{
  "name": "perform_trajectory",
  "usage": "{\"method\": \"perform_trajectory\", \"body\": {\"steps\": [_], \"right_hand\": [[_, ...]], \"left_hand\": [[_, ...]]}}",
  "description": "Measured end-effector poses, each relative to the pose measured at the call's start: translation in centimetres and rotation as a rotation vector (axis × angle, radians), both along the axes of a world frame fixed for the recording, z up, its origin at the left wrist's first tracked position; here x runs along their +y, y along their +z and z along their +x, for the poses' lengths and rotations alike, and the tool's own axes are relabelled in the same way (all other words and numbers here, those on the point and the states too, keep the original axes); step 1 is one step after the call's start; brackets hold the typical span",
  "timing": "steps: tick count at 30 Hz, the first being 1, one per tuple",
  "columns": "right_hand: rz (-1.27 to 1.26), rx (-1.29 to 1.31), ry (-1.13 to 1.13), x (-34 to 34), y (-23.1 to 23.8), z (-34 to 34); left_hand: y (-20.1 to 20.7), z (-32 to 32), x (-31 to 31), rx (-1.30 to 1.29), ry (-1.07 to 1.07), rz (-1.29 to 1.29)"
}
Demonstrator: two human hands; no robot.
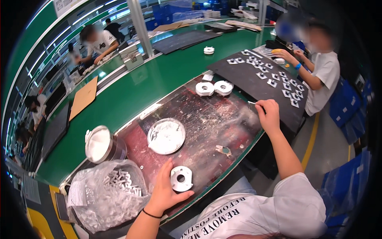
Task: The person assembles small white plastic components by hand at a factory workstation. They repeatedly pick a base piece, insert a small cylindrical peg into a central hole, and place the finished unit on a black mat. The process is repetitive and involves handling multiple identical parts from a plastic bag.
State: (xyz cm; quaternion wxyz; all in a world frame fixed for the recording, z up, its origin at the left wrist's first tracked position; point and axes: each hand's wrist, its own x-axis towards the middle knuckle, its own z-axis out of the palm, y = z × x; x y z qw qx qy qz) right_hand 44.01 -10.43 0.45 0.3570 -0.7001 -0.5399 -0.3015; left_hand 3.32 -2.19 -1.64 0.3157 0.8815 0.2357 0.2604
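Observation:
My left hand (162, 190) rests at the near edge of the work board, thumb and fingers spread around a white round part with a centre hole (173, 185). The part lies flat, and I cannot tell whether the fingers touch it. My right hand (269, 114) is raised at the right edge of the board, fingertips pinching a small thin white stick (252, 102). Beyond the left hand sits a round dish smeared with white paste (166, 136). Two similar white round parts (205, 89) stand side by side at the board's far end.
An open tin of white paste (98, 144) and a clear bag of small white tubes (123, 181) stand at left. A small metal-and-white piece (223, 150) lies on the stained board (199, 119). A black sheet (234, 75) holds several small parts; a co-worker (318, 67) sits beyond it.

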Motion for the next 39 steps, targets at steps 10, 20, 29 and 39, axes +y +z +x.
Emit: {"method": "perform_trajectory", "body": {"steps": [10, 20, 29, 39], "right_hand": [[-0.513, 1.642, 0.898, 3.2, -1.1, -18.9], [-0.421, 1.621, 0.902, 2.5, -3.3, -22.1], [-0.442, 1.545, 0.878, 2.8, -3.2, -22.9], [-0.469, 1.511, 0.897, 3.1, -3.2, -22.9]], "left_hand": [[-0.2, 0.7, -0.6, 0.069, 0.153, -0.004], [-0.7, -1.0, 0.2, -0.060, 0.030, -0.052], [-0.5, -0.5, -0.3, -0.093, 0.094, -0.015], [-0.9, -0.5, -0.3, -0.119, 0.104, -0.007]]}}
